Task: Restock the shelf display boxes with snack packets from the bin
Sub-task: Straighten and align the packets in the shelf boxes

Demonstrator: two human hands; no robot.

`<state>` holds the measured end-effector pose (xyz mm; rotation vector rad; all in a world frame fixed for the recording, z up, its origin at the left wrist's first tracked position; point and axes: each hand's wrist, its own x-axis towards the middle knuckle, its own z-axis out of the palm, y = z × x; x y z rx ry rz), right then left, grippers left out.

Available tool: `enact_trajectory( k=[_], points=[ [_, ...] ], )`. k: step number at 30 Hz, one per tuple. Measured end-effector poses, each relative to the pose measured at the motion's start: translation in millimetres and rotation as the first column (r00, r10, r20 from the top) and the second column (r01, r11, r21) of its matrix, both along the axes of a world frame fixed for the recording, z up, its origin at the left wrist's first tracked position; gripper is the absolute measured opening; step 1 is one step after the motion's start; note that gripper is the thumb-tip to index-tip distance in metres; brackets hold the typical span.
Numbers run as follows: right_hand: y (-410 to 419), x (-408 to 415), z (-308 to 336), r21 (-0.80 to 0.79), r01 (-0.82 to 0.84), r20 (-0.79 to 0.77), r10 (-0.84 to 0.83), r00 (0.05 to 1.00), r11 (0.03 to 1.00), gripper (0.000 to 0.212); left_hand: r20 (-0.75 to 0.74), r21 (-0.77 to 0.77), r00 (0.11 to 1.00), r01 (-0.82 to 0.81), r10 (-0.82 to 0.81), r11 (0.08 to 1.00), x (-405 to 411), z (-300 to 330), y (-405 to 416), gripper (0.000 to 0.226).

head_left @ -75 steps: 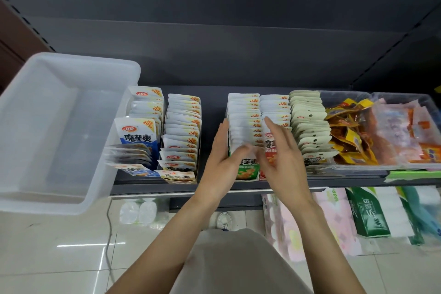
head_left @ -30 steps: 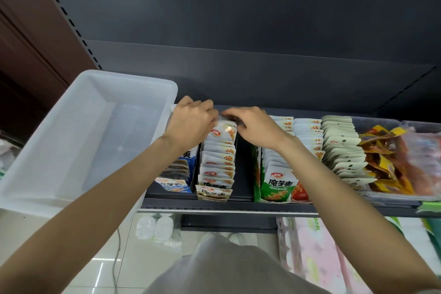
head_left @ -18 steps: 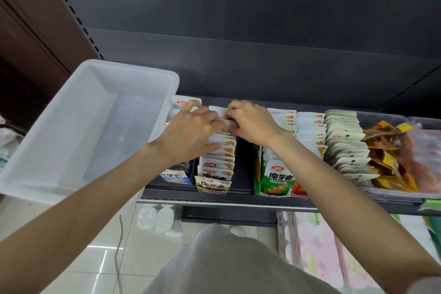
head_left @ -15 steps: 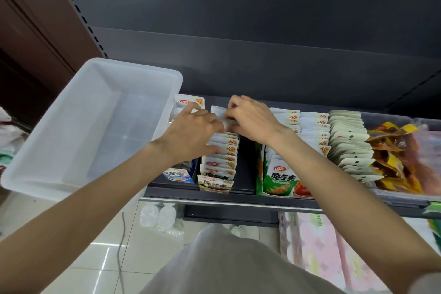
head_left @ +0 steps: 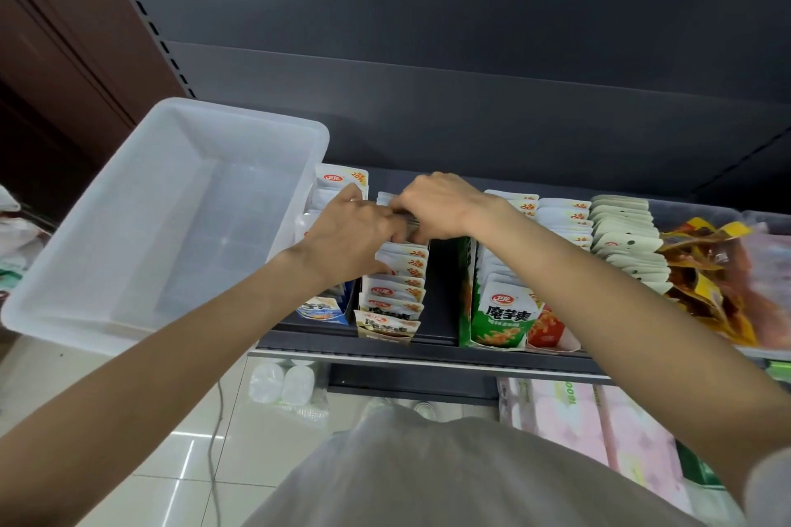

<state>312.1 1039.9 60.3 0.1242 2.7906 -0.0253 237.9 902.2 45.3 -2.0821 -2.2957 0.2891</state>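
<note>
Head view: left hand (head_left: pixel 349 237) and right hand (head_left: pixel 441 205) grip upright packets (head_left: pixel 400 270).

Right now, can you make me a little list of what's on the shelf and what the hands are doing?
left hand: fingers curled on the packets in the second row of snack packets
right hand: grips the same row near its back
bin: clear plastic, left of the rows, no packets seen inside
blue box row: beside the bin, partly hidden
green box: right of a dark gap, full of packets
yellow packets: loose pile at far right
</note>
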Motion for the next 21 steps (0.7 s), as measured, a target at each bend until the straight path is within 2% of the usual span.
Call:
enact_trajectory(
  k=[3,7,11,15,17,21],
  points=[
    [2.0,2.3,-2.9,-0.038,0.001,-0.006,-0.001,1.000,0.999,0.038,-0.005,0.001,1.000,-0.014,0.014,1.000,1.7,0.0,-3.4,0.047],
    [-0.3,9.9,-12.2,-0.036,-0.003,-0.154,-0.002,0.988,0.999,0.021,-0.027,0.012,1.000,-0.015,0.016,1.000,3.8,-1.2,-2.6,0.047],
    [-5.7,19.1,-18.6,0.022,0.008,-0.234,-0.002,0.972,1.000,0.016,-0.042,0.028,0.999,-0.005,0.006,1.000,5.4,-5.0,-3.3,0.046],
    [-10.6,24.1,-27.6,0.161,0.029,-0.313,0.023,0.950,0.987,0.021,0.033,0.082,0.999,0.005,-0.008,0.997,5.4,-10.8,-10.5,0.046],
    [-9.6,23.7,-27.8,0.157,0.060,-0.304,-0.009,0.953,0.986,0.023,0.057,0.071,0.998,0.007,-0.011,0.997,4.0,-11.4,-12.1,0.047],
    [-4.1,16.9,-19.8,0.016,0.069,-0.209,-0.065,0.976,0.997,0.017,0.177,0.036,0.984,-0.007,0.001,0.999,-0.2,-7.2,-8.9,0.036]
  ],
)
